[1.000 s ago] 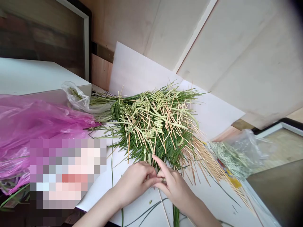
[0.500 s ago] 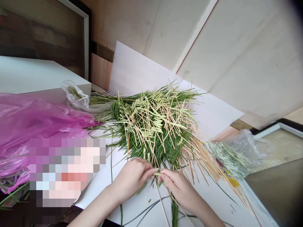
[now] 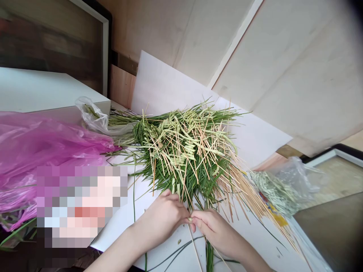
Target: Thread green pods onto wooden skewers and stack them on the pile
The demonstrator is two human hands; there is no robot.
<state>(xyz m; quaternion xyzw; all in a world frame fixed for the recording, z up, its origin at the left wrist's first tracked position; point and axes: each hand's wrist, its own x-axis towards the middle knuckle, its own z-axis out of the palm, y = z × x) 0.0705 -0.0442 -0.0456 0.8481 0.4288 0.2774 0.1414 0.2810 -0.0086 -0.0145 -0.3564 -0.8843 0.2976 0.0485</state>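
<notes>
My left hand (image 3: 163,215) and my right hand (image 3: 214,226) meet low in the middle of the view, fingertips pinched together. Between them shows a small bit of a pale green, bean-like strip (image 3: 190,219); most of it is hidden by the fingers. A thin bamboo skewer (image 3: 195,247) runs down from beneath the fingers, but I cannot tell whether the strip is on it. Just beyond lies a heap of dark green stalks (image 3: 164,175), topped with pale green strips folded on skewers (image 3: 188,149).
Loose bamboo skewers (image 3: 255,196) fan out on the white tabletop (image 3: 113,230) at right. Beside them is a clear plastic bag (image 3: 297,175) with pale green strands. A pink plastic bag (image 3: 51,139) lies at left, near a blurred-out patch. Long green stalks (image 3: 209,257) lie near the front.
Both hands have moved slightly down, and the left hand has turned so its fingers close further over the pale green strip. Less of the strip shows now.
</notes>
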